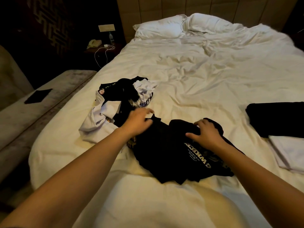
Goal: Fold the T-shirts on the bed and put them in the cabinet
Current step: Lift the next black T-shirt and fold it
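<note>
While a dark flat object (38, 96) lies on the upholstered bench (49, 102) at far left and one telephone (94, 43), one bottle (111, 37) and a white charging cable (102, 54) crowd the nightstand (102, 50) behind it, a person works at a white-sheeted bed (197, 71). Left of centre sits one tangled pile of unfolded T-shirts (118, 102), black and white mixed; the number in it cannot be counted. Just right of the pile, the left hand (137, 123), blurred, hovers with fingers loosely spread at the upper edge of a crumpled black T-shirt (164, 153) with white lettering; whether it pinches the cloth cannot be told. The right hand (206, 134) presses down on the same shirt, thumb out and fingertips curled into a fold. Both hands are apart. Two white pillows (164, 27) rest at the headboard (213, 7). At far right lie two folded garments, one black (278, 119), one white (289, 152), touching.
</note>
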The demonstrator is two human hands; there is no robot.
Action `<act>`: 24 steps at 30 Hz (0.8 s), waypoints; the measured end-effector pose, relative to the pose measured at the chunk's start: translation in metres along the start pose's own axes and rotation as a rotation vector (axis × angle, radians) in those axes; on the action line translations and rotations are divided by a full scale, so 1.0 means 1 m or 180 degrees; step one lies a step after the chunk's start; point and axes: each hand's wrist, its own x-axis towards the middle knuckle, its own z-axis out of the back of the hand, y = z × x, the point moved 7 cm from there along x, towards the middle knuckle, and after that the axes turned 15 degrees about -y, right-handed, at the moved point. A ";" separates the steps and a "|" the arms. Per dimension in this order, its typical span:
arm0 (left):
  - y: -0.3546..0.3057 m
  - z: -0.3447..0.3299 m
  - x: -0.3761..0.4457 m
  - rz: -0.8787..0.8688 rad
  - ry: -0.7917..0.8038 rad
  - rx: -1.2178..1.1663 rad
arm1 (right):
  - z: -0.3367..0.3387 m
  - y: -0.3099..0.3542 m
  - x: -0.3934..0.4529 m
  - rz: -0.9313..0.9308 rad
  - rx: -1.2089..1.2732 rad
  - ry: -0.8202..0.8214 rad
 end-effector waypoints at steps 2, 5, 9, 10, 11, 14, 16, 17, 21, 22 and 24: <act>-0.019 -0.030 -0.021 -0.0442 0.1118 0.0101 | -0.025 0.004 -0.008 -0.0024 -0.0043 0.0902; -0.001 -0.059 -0.044 -0.0417 0.1934 0.0734 | -0.035 0.002 -0.015 0.0060 -0.0339 0.1405; 0.015 -0.070 -0.046 -0.0172 0.1941 0.0403 | -0.031 0.008 0.003 -0.0042 0.0191 0.0910; 0.017 -0.068 -0.042 -0.0040 0.1838 0.0191 | -0.031 0.007 0.005 -0.0156 0.0454 0.0867; 0.023 -0.062 -0.034 0.0108 0.1661 0.0020 | -0.030 0.006 0.008 -0.0293 0.0721 0.0777; 0.057 -0.023 0.001 0.0705 0.0791 -0.0441 | -0.024 -0.002 0.016 -0.0775 0.1418 0.0244; 0.092 0.012 0.021 0.1109 0.0136 -0.0593 | -0.017 -0.001 0.019 -0.0978 0.1806 -0.0053; 0.110 0.030 0.029 0.1252 -0.0200 -0.0553 | -0.015 0.002 0.019 -0.1005 0.1947 -0.0148; 0.159 0.089 0.054 0.1532 -0.1039 -0.0126 | -0.012 0.023 0.023 -0.0901 0.2222 -0.0298; 0.165 0.098 0.059 0.1602 -0.1181 -0.0067 | -0.014 0.028 0.024 -0.0890 0.2262 -0.0292; 0.173 0.112 0.063 0.1707 -0.1468 0.0111 | -0.021 0.039 0.027 -0.0861 0.2310 -0.0252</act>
